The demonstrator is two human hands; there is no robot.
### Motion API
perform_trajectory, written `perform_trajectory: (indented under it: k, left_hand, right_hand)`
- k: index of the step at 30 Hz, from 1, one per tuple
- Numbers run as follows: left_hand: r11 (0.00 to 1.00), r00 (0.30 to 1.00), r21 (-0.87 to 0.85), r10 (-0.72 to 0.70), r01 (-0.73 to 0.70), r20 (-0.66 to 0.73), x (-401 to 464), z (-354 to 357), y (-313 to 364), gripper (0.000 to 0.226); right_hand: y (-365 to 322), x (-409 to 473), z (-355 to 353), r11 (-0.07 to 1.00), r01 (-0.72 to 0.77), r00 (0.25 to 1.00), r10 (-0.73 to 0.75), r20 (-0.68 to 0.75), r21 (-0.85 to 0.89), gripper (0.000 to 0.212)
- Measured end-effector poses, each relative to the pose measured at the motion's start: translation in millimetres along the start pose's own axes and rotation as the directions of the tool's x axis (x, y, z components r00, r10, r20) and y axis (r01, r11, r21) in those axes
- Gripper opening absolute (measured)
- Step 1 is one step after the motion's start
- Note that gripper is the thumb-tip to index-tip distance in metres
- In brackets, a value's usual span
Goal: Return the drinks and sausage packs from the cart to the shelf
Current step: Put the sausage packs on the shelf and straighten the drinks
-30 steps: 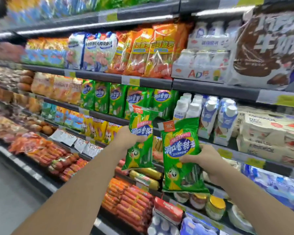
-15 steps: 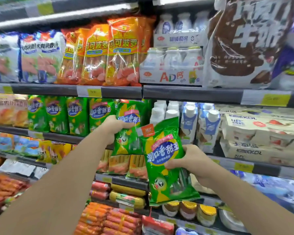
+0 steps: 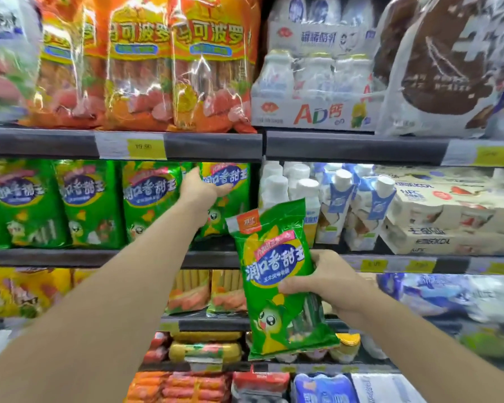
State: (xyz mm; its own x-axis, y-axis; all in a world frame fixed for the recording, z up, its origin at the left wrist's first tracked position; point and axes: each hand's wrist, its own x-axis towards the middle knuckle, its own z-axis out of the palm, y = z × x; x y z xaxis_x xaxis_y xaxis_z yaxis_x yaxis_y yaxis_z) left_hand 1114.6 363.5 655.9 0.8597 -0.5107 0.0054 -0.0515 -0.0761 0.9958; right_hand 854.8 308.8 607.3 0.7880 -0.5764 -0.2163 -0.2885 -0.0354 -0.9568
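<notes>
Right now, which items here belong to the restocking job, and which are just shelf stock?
Job:
green sausage pack under left hand
green sausage pack in right hand

Just stock:
orange sausage packs
white bottles
AD drink case

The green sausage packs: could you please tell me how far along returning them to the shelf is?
Done: nothing is clearly finished; a row of matching green packs stands on the shelf. In hand: the left hand presses one green sausage pack into that row's right end; the right hand holds a second pack in front, unshelved. Left: that pack. The cart and its drinks are out of view.
</notes>
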Motion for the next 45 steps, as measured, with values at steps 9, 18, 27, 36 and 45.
perform_trajectory:
  k: [9,18,27,36,45]
  left_hand:
    - [0.737,0.894,0.586,0.446,-0.337,-0.046,-17.3,6.1,-20.1,0.097]
    - [0.004,0.708,0.950,0.667,-0.313,0.231,-25.9,2.0,-31.0,0.074]
    - [0.800,0.906,0.484,0.423,-0.353,-0.038,-55.2,-39.7,-32.8,0.044]
    - [0.777,0.963,0.570,0.233,-0.267,0.133,-67.1,-75.2,-41.7,0.045]
    - [0.593,0.939,0.767,0.344,-0.244,0.033,-64.6,-57.3,-40.4,0.044]
  right_hand:
    - [3.3,14.6,13.7,1.000,-0.012,1.000,0.012,0.014,0.007,0.046]
    - [-0.6,20.4,5.2,0.997,0.017,0.997,-0.022,0.069,0.075,0.047]
    - [-26.7,43.6,39.2,0.979,0.083,0.996,-0.087,0.017,0.184,0.037]
    - [-73.4,104.4,78.2,0.958,0.155,0.987,-0.138,-0.085,0.240,0.072]
    - [-96.5,112.0,86.9,0.974,0.166,0.961,-0.195,-0.198,-0.153,0.053]
